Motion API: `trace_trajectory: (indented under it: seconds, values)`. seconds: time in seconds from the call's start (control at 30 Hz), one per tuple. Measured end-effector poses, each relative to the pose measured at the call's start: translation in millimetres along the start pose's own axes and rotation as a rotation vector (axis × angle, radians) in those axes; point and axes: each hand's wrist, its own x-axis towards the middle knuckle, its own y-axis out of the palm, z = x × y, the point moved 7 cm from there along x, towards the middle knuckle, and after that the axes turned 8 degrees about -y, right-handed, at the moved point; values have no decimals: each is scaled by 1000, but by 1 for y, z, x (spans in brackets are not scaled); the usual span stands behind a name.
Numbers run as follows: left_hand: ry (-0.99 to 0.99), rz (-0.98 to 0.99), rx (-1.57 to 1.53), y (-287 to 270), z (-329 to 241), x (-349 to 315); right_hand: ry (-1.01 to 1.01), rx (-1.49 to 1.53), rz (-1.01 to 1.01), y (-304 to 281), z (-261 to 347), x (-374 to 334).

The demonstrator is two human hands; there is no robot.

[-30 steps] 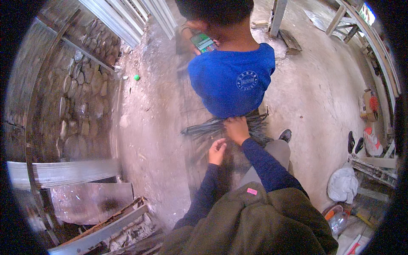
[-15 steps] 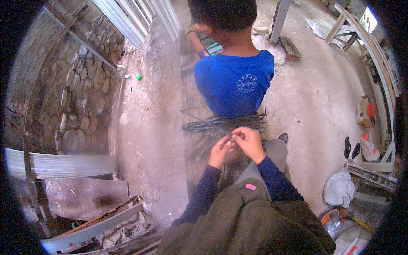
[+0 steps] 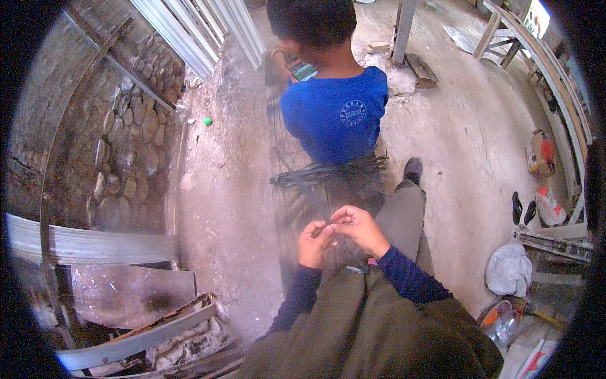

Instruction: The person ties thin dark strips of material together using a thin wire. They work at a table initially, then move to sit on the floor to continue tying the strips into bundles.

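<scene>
My left hand (image 3: pixel 314 243) and my right hand (image 3: pixel 358 228) meet above a dark wooden bench (image 3: pixel 295 208), fingertips pinched close together. Between them is a thin dark strip (image 3: pixel 322 205), blurred and hard to follow, which seems to run away from my fingers toward the far side. Just beyond lies a bundle of dark, flat strips (image 3: pixel 303 175), spread crosswise on the bench. My right leg stretches out on the right of the bench.
A person in a blue shirt (image 3: pixel 334 120) sits ahead with their back to me, holding a phone (image 3: pixel 304 71). Metal sheets (image 3: pixel 95 245) and stacked stones (image 3: pixel 129 139) stand at left. To the right are a white sack (image 3: pixel 509 270), black slippers (image 3: pixel 523 209) and a wooden frame (image 3: pixel 486 38).
Both hands have come nearer to my body, still together. My right leg and shoe now show farther out. The view has shifted slightly, and the seated person appears a little farther left.
</scene>
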Motion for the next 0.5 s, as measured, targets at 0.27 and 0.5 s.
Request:
trace_trajectory:
  seconds: [0.27, 0.5]
  values:
    - [-106, -62, -128, -47, 45, -1, 210, -91, 147, 14, -80, -15]
    - [-100, -179, -61, -66, 66, 14, 106, -1002, 166, -25, -89, 1]
